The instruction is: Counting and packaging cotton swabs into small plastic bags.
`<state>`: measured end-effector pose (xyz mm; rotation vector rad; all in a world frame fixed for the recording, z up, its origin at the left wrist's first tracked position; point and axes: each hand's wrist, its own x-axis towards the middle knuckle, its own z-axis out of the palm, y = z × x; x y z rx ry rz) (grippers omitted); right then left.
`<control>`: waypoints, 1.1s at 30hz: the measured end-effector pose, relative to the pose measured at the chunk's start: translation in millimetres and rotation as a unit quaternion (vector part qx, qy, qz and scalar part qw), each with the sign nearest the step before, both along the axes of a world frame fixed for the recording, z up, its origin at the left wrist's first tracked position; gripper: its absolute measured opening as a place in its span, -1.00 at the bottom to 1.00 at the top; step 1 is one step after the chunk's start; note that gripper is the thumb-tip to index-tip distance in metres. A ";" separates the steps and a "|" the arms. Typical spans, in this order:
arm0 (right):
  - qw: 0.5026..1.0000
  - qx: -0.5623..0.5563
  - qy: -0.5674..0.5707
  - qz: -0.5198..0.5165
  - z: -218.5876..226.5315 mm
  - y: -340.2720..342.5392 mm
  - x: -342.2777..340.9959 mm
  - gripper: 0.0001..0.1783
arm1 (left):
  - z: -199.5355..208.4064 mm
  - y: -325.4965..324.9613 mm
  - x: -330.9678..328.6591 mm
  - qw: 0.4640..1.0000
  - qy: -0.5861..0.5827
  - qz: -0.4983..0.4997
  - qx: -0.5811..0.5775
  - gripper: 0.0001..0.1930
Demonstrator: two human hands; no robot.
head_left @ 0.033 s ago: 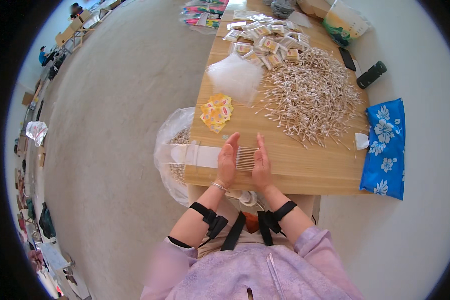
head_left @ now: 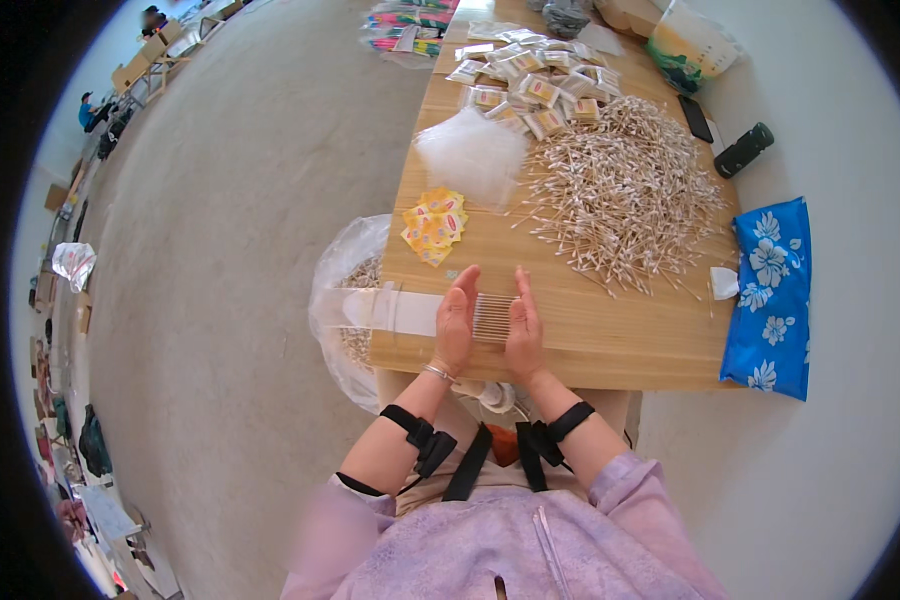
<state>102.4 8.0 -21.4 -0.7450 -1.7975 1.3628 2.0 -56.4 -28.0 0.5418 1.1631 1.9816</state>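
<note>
Swabs (head_left: 494,318) lying between my left hand (head_left: 454,330) and right hand (head_left: 523,334), each grip wide; yellow cards (head_left: 433,226) sitting eleven o'clock from swabs.

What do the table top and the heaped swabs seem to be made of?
Table top: wood or wood-look laminate, smooth with soft sheen; brown grain shows.
Heaped swabs: matte, likely wooden sticks (tan colour) with tips probably of cotton (white, rounded).

Wood tbl (head_left: 620,345) w/ swab pile (head_left: 625,195), yel. cards (head_left: 434,227), clr bags (head_left: 472,157).
</note>
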 end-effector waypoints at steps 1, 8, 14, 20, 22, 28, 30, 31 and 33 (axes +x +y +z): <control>1.000 0.000 0.000 0.000 -1.1 0.8 0.3 -0.40 | -0.3 0.3 0.4 1.000 -0.004 0.003 0.001 -0.39; 0.946 0.229 -0.225 0.051 0.8 9.9 29.4 -0.20 | -1.0 -0.7 -0.6 0.999 -0.041 0.012 -0.008 -0.40; 0.827 0.350 -0.422 0.128 10.4 -7.5 29.3 0.06 | -0.1 0.8 0.6 1.000 -0.022 0.014 -0.003 -0.38; 0.818 0.360 -0.430 0.128 16.1 -11.0 28.5 0.14 | 2.6 0.8 1.3 0.999 -0.029 0.020 -0.016 -0.41; 0.821 0.355 -0.426 0.135 19.1 -12.6 27.5 0.14 | 0.7 -1.5 -2.7 0.999 -0.023 0.019 -0.016 -0.44; 0.836 0.336 -0.417 0.121 17.7 -11.0 28.3 0.19 | 28.2 -50.5 -9.8 0.887 0.406 -0.063 -0.210 -0.54; 0.825 0.366 -0.418 0.108 10.5 -10.0 28.3 0.22 | 38.1 -68.1 -4.2 0.765 0.593 -0.095 -0.233 -0.52; 0.826 0.366 -0.415 0.110 10.0 -10.2 27.7 0.22 | 40.3 -74.2 0.1 0.726 0.643 -0.103 -0.221 -0.49; 0.825 0.356 -0.423 0.115 9.2 -9.7 26.5 0.23 | 44.8 -78.2 5.1 0.683 0.691 -0.109 -0.210 -0.46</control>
